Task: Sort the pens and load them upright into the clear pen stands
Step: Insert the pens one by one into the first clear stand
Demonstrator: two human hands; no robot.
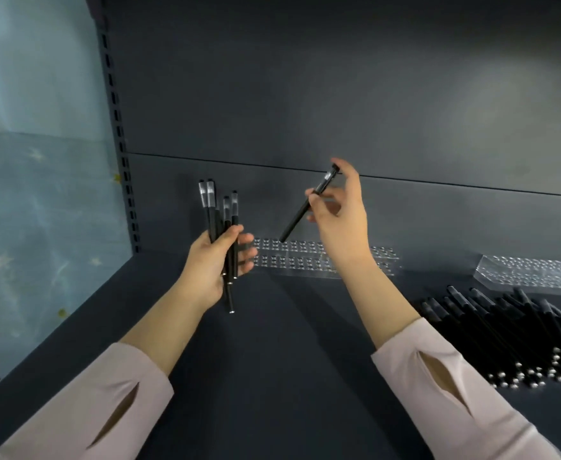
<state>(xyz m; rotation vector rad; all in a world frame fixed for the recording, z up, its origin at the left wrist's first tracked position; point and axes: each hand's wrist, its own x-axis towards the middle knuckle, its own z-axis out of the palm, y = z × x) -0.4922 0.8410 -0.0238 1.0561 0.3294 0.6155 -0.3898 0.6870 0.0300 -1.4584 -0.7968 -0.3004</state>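
1. Nearby, at 4 o'clock on the dark shelf (pixel 289 360), lies a loose pile of black pens (pixel 505 333).
2. At 9 o'clock, the left hand (pixel 212 263) curls tight round a bundle of pens (pixel 222 227). Their caps rise to 12 o'clock above the fist and their tips hang to 6 o'clock below it.
3. The right hand (pixel 338 220) pinches a single pen (pixel 309 207), with the cap at 1 o'clock and the tip at 7 o'clock, over the clear pen stand (pixel 305 257).
4. Farther off, at 3 o'clock, sits a second stand (pixel 531 270).

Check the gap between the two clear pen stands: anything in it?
Nothing. In the head view, only bare dark shelf separates the centre pen stand from the pen stand at the right edge.
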